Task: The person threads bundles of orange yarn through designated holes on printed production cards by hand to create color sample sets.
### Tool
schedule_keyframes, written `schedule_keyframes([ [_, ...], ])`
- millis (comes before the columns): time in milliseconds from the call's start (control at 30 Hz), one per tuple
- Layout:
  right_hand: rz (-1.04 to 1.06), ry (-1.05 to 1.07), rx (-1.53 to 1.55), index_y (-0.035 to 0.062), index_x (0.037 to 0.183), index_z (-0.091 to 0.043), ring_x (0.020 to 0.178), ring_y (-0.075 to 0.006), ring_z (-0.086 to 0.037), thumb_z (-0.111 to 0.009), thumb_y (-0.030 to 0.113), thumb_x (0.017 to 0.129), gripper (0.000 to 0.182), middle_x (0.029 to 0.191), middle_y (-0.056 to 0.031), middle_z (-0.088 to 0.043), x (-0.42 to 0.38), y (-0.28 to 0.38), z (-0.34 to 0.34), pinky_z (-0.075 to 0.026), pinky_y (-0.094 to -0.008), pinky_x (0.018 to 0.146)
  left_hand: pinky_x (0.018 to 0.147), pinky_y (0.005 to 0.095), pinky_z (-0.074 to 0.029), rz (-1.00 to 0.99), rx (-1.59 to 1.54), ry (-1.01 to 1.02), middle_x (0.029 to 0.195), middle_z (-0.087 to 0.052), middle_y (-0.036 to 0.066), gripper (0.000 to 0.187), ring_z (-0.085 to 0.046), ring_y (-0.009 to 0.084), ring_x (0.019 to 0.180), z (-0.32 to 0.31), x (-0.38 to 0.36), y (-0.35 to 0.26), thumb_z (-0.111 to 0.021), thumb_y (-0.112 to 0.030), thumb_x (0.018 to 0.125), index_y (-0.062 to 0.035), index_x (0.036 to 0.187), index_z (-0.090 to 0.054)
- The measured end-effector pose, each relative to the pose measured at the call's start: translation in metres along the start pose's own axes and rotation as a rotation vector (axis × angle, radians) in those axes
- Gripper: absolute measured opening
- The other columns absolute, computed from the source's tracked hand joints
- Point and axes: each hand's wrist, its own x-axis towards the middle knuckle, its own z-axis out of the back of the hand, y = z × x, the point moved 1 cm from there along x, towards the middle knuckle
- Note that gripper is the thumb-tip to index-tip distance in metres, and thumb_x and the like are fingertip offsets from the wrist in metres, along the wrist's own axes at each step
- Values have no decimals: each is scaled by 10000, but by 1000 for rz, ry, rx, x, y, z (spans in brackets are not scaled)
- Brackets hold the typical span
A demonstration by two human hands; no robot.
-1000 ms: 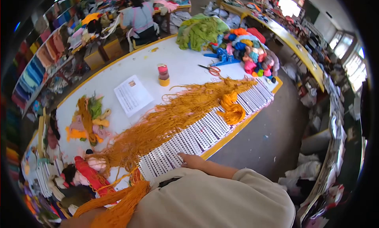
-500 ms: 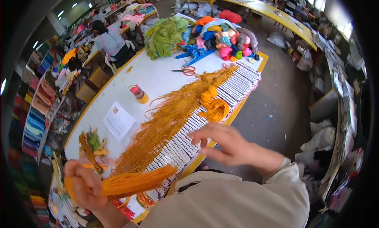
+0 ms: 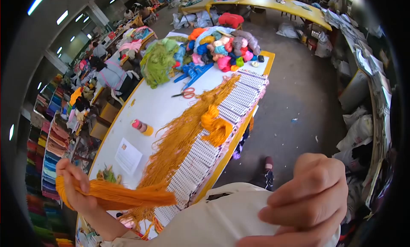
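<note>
My left hand (image 3: 77,189) is closed around a skein of orange yarn (image 3: 132,196), whose cut-looking end stretches right over the near part of the table. Close to the camera at the lower right is my right hand (image 3: 309,200), fingers loosely bent with gaps between them and nothing visible in them; its thumb is hard to see. Along the table lie loose golden-orange strands (image 3: 179,146) beside printed strips of small dark marks (image 3: 194,159). A twisted orange hank (image 3: 215,126) rests on those strips.
On the white table (image 3: 121,129) are a pink-capped bottle (image 3: 142,127), a paper sheet (image 3: 128,156), red-handled scissors (image 3: 187,93), a blue tool (image 3: 193,72), green yarn (image 3: 160,63) and a multicoloured yarn pile (image 3: 224,48). A seated person (image 3: 112,76) is at the left. White sacks (image 3: 356,133) line the right.
My right hand has swung from over the strips toward the camera, at the lower right. My left hand still grips the orange skein and has risen slightly. The camera view has shifted.
</note>
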Motion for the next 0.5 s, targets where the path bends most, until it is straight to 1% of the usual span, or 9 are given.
schedule_keyframes([
  [33,-47,-64,89,43,863,-706,569,-141,-584,-825,240,704,280,757,-42,-660,-14,-7,17,-521,-244,563,405,170,-277,-55,-29,1,730,-471,4,275,-337,32,477,-19,5,1,-436,-235,1023,-23,1197,-465],
  [100,47,42,44,50,940,-655,620,-176,-578,-713,83,783,171,841,-60,-661,-61,-54,54,-489,-281,603,418,164,-285,-104,-65,39,737,-481,14,299,-346,39,482,-57,9,21,-440,-247,1020,-13,1204,-451],
  [167,-260,256,-334,57,986,-649,665,-187,-601,-710,61,770,224,841,-69,-653,-93,-93,87,-476,-295,588,431,163,-277,-38,-23,103,743,-492,6,320,-357,41,492,-98,13,55,-501,-272,992,-25,1192,-473],
  [233,-619,329,-303,65,1033,-632,696,-222,-616,-697,48,784,258,880,-85,-648,-146,-147,116,-476,-326,588,439,170,-269,43,67,89,737,-501,-5,301,-360,34,501,-161,19,97,-560,-276,962,-36,1139,-528],
  [300,-952,347,-369,63,1096,-600,694,-283,-629,-693,117,816,300,935,-101,-653,-221,-188,142,-505,-353,617,448,177,-266,221,158,86,738,-519,-8,259,-367,27,509,-223,23,142,-591,-260,947,-43,1086,-572],
  [367,-1202,382,-369,60,1097,-597,731,-295,-640,-702,108,803,316,957,-122,-641,-287,-212,171,-513,-375,653,447,179,-262,301,116,95,755,-551,3,237,-375,25,510,-268,20,208,-578,-255,961,-45,1072,-583],
  [400,-1205,395,-363,60,1097,-597,731,-295,-640,-702,108,803,316,957,-122,-641,-314,-222,183,-513,-375,653,446,180,-265,364,110,78,759,-559,1,233,-378,23,511,-286,13,236,-571,-260,968,-53,1074,-583],
  [467,-1378,440,-323,49,1108,-597,736,-277,-650,-703,119,804,329,984,-133,-642,-361,-239,201,-519,-372,679,445,182,-272,498,94,28,758,-569,-6,224,-381,19,511,-310,-6,297,-564,-269,976,-67,1070,-585],
  [500,-1385,451,-315,49,1108,-597,736,-277,-650,-703,119,804,329,984,-133,-642,-375,-249,207,-519,-372,679,444,183,-276,565,82,-3,753,-571,-11,219,-380,18,509,-316,-18,328,-565,-273,978,-73,1065,-587],
])
